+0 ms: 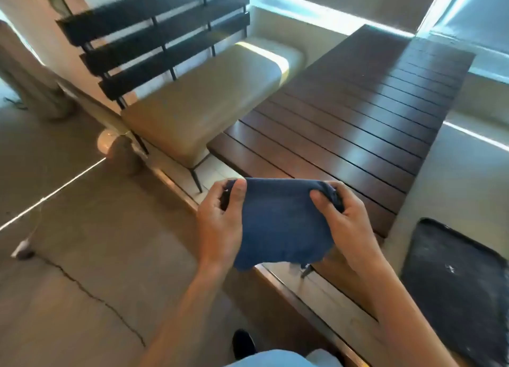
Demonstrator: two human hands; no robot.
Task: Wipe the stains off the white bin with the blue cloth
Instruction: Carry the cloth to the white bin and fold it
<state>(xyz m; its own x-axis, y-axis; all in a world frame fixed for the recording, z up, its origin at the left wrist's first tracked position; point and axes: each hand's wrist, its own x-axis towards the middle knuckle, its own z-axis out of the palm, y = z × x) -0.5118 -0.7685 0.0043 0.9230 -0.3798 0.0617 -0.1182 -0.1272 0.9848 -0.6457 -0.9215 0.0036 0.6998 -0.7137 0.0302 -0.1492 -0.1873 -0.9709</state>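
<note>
I hold the blue cloth (278, 223) stretched between both hands in front of me, above the near corner of a dark slatted wooden table (358, 124). My left hand (220, 218) grips its left edge with the thumb on top and fingers curled behind. My right hand (341, 215) grips the right edge the same way. The cloth's lower edge hangs loose. No white bin shows in this view.
A beige cushioned bench (203, 105) with a dark slatted back (154, 36) stands left of the table. A black mat or tray (457, 281) lies at the right. Grey cracked floor (82, 256) spreads to the left, with a small white object (23, 249) on a cord.
</note>
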